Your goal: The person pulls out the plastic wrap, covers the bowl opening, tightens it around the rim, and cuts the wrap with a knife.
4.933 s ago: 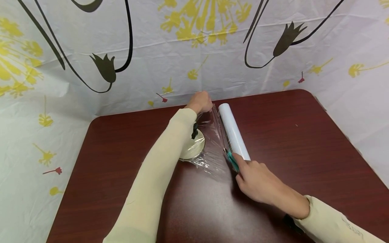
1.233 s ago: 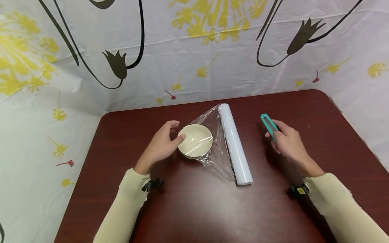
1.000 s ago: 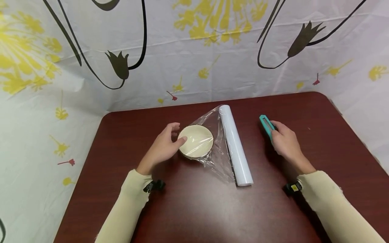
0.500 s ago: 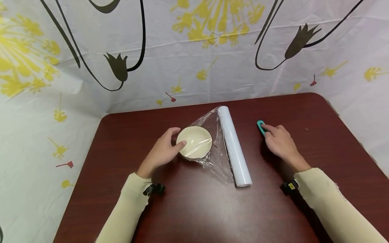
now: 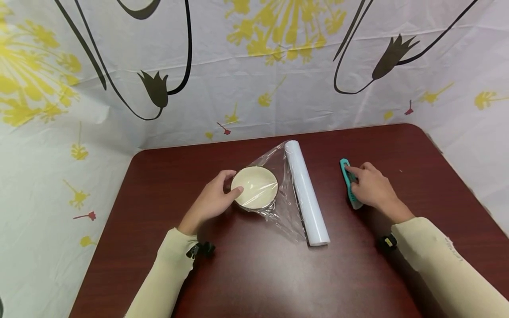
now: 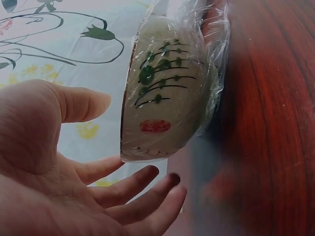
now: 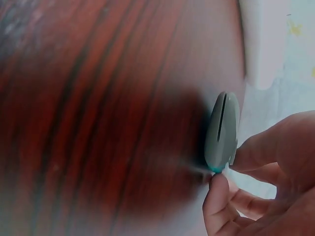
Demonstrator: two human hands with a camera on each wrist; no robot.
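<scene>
In the head view, my left hand (image 5: 210, 198) rests beside a cream bowl (image 5: 254, 187), its thumb over the rim and its fingers along the left side. The left wrist view shows that thumb apart from the bowl's painted wall (image 6: 165, 93) and the fingers loosely spread at the rim. Clear plastic wrap (image 5: 288, 207) covers the bowl and stretches right to a white roll (image 5: 306, 194). On the table right of the roll lies a teal utility knife (image 5: 348, 183). My right hand (image 5: 374, 187) touches its right side, fingers loose. The right wrist view shows the knife's grey end (image 7: 222, 130).
A dark red wooden table (image 5: 254, 274) lies beneath everything. Behind it and at both sides hangs a white cloth (image 5: 246, 88) with yellow, black and red flower prints. Small dark cameras are strapped at both wrists.
Earlier my left hand held the wrap beyond the bowl while the right hand cut with the knife. The right hand then moved right and laid the knife down. The left hand came to the bowl.
</scene>
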